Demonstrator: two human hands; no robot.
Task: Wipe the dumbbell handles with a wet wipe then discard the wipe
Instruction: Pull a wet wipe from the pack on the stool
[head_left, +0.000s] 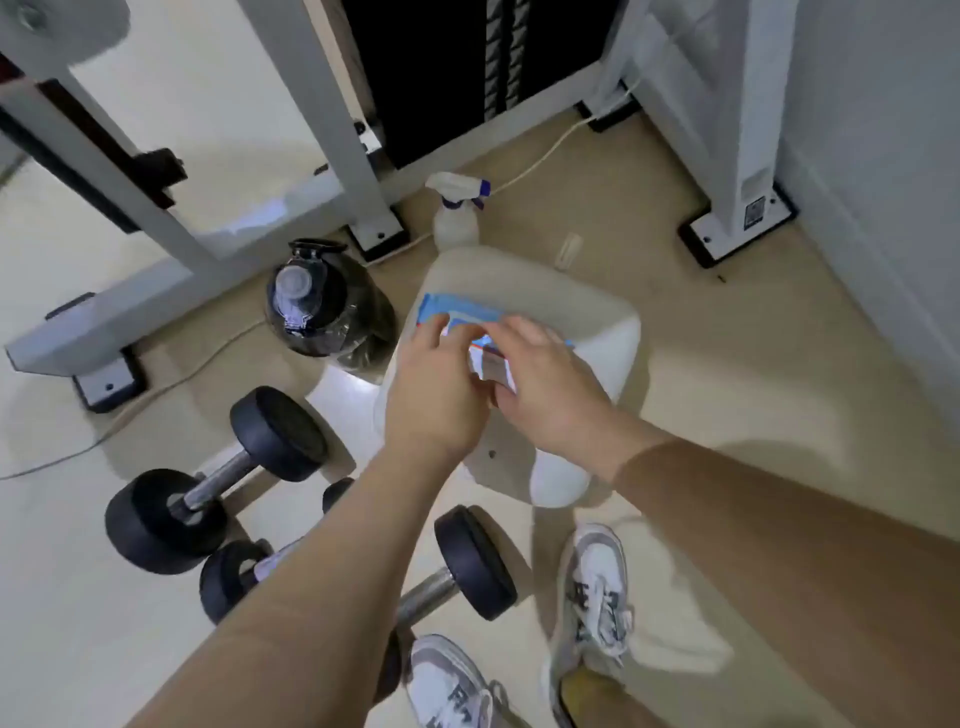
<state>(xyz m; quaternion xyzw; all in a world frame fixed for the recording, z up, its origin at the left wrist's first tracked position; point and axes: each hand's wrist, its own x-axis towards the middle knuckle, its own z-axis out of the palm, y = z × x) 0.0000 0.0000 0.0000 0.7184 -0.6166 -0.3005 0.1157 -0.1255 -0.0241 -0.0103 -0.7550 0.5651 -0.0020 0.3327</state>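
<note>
The left hand (436, 395) is gripping the pack (457, 310) on the stool (571, 296); the right hand (550, 384) is curling over its flap (pinching a wipe or not, I cannot tell); steadying the pack while drawing one wipe is looking wisest; the dumbbells (218, 480) are lying untouched just beside the stool.

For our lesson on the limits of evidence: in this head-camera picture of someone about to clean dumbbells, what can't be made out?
- Wet wipe pack, head view: left hand and right hand cover much of it; print blurred; whether a wipe is out is unclear.
- Both hands' grip: lost to motion blur.
- Nearest dumbbell: the left forearm hides part of its handle and most of its other head.
- Bin: none in frame.
</note>
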